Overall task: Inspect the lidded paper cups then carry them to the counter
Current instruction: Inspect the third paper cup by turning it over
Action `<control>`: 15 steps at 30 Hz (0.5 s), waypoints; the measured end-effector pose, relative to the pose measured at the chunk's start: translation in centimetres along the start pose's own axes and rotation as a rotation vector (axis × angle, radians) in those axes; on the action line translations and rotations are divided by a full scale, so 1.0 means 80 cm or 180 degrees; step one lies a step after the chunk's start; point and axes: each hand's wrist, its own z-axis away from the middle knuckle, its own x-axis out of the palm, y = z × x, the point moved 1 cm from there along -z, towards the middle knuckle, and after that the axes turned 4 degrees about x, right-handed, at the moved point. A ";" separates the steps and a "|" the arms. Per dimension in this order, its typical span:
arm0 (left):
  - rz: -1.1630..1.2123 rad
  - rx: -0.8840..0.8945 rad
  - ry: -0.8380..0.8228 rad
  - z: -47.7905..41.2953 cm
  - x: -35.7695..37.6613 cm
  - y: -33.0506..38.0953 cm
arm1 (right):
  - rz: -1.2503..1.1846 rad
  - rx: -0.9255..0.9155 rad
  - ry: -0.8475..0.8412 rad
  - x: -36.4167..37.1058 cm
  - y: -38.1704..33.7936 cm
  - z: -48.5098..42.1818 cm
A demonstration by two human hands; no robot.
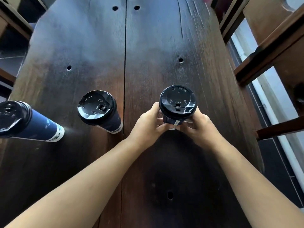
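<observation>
Three dark blue paper cups with black plastic lids are over a dark wooden table point(92, 51). The right cup point(178, 102) is held upright between both hands, its lid facing the camera. My left hand point(148, 124) grips its left side and my right hand point(199, 125) its right side, fingers wrapped round the body below the lid. The middle cup point(98, 109) stands on the table to the left of my hands. The left cup point(24, 122) stands near the table's left edge. Whether the held cup touches the table is hidden by my hands.
Wooden chairs point(269, 51) stand along the table's right side, with another chair frame point(14, 22) at the upper left. The tabletop has a long centre seam and several small round holes. Tiled floor shows at both sides.
</observation>
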 end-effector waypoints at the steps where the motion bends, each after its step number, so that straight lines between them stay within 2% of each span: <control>1: 0.0037 0.0001 0.0030 0.001 0.002 -0.003 | -0.0052 0.0001 0.0004 0.001 0.002 0.000; 7: 0.0265 -0.0051 0.0035 0.003 0.007 -0.007 | -0.0232 0.0019 -0.0011 0.006 0.015 -0.005; 10: 0.0395 -0.0262 -0.0046 0.007 0.010 -0.013 | -0.0187 0.0318 -0.0191 0.008 0.023 -0.004; 15: 0.0049 -0.0732 -0.0092 0.030 0.005 -0.013 | 0.0304 0.0774 -0.0059 0.013 0.009 0.015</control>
